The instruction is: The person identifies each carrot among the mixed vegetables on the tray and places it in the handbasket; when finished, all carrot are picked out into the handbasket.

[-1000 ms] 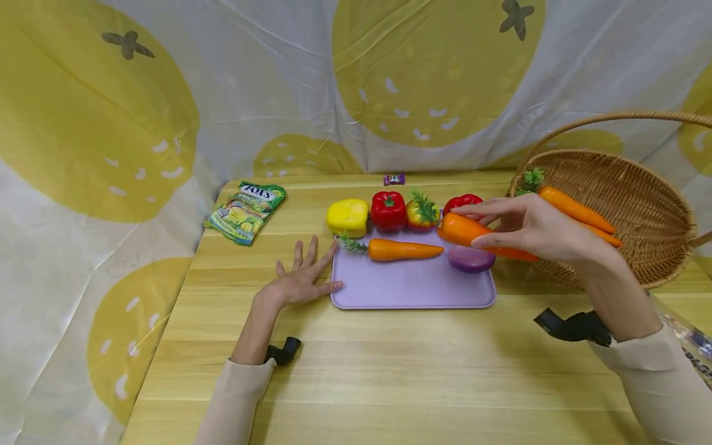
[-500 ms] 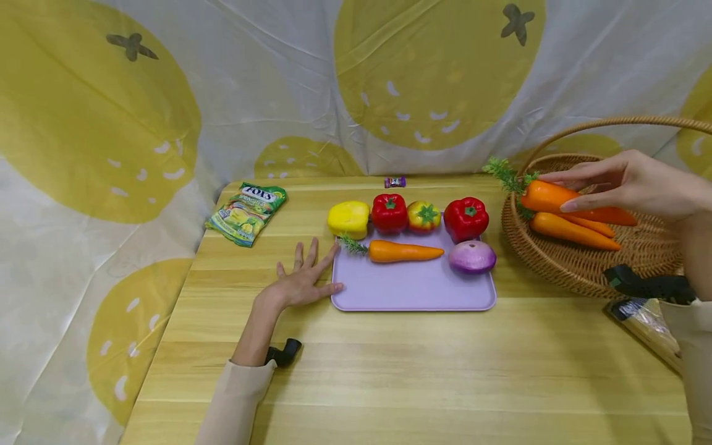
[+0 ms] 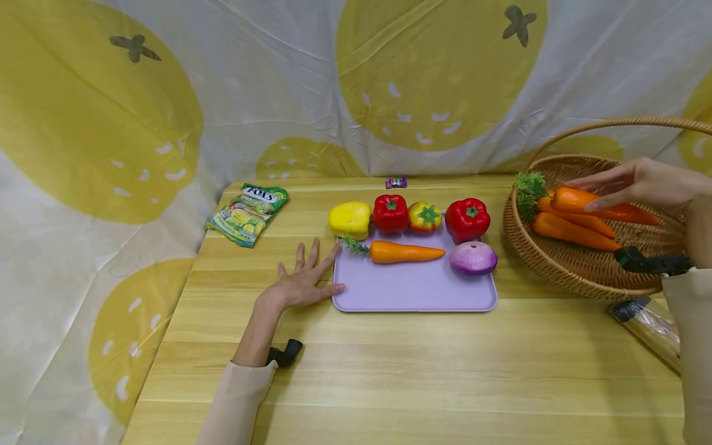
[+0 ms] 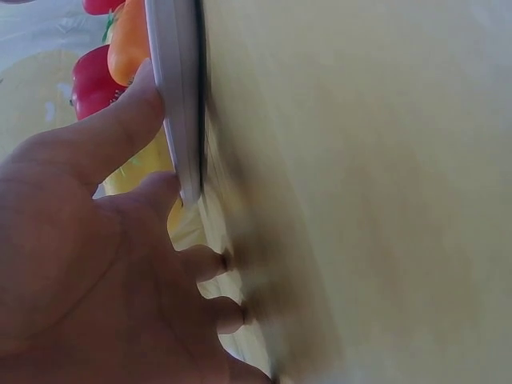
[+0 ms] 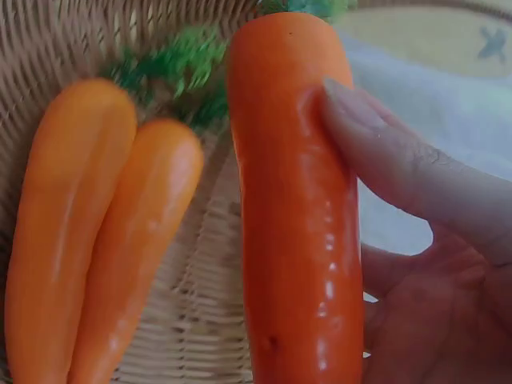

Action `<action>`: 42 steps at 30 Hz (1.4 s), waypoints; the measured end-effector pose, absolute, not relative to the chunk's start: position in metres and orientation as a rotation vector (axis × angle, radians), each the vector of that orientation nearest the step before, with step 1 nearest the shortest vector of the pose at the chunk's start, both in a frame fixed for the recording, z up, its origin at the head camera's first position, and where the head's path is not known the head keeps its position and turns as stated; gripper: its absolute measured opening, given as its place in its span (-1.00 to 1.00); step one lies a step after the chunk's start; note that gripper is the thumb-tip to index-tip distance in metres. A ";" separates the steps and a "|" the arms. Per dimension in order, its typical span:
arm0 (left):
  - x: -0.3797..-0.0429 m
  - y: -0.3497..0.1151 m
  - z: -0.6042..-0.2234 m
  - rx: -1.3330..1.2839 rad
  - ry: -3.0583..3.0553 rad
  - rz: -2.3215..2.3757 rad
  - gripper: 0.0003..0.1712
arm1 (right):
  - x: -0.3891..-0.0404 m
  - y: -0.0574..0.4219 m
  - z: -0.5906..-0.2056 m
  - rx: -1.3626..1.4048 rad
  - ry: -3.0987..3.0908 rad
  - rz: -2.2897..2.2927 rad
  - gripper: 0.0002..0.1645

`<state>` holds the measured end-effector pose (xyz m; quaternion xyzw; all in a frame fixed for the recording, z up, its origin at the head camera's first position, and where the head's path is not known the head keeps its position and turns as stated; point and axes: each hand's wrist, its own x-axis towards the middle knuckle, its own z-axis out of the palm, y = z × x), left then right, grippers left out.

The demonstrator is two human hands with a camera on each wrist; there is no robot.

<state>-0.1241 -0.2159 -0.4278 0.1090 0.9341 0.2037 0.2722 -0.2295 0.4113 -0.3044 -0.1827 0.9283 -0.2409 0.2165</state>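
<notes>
My right hand (image 3: pixel 639 185) pinches a carrot (image 5: pixel 296 208) between thumb and fingers, over the wicker basket (image 3: pixel 523 253). Two more carrots (image 5: pixel 72 232) lie inside it, green tops toward the left in the head view. My left hand (image 3: pixel 300 284) is spread at the left edge of the lilac tray (image 3: pixel 411 300), its thumb and a fingertip touching the rim in the left wrist view. On that tray lie a single carrot (image 3: pixel 403 251), a purple onion (image 3: pixel 473 258), a yellow pepper (image 3: pixel 349 220), two red peppers (image 3: pixel 467 219) and a small red-yellow fruit or vegetable (image 3: pixel 425 217).
A green FOX'S candy bag (image 3: pixel 248 214) lies at the table's back left. One small purple wrapped sweet (image 3: pixel 396 183) sits behind the tray. A clear plastic packet (image 3: pixel 651 327) lies in front of the basket, partly behind the right sleeve. The basket's handle (image 3: pixel 612 123) arches upright.
My right hand has carried the carrot from above the tray's right side rightward to the basket, then lowered it a little. The left hand has stayed in place.
</notes>
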 end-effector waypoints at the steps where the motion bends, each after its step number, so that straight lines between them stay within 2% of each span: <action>1: -0.124 -0.217 -0.428 0.294 2.514 0.547 0.04 | -0.232 0.413 -0.307 -0.485 2.571 -0.650 -0.35; 15: -0.124 -0.218 -0.428 0.283 2.511 0.540 0.01 | -0.247 0.417 -0.333 -0.425 2.488 -0.716 -0.33; 32: -0.120 -0.214 -0.418 0.293 2.516 0.568 0.04 | -0.248 0.408 -0.340 -0.350 2.458 -0.816 -0.35; 42: -0.125 -0.214 -0.428 0.277 2.520 0.555 0.03 | -0.248 0.410 -0.339 -0.342 2.472 -0.798 -0.37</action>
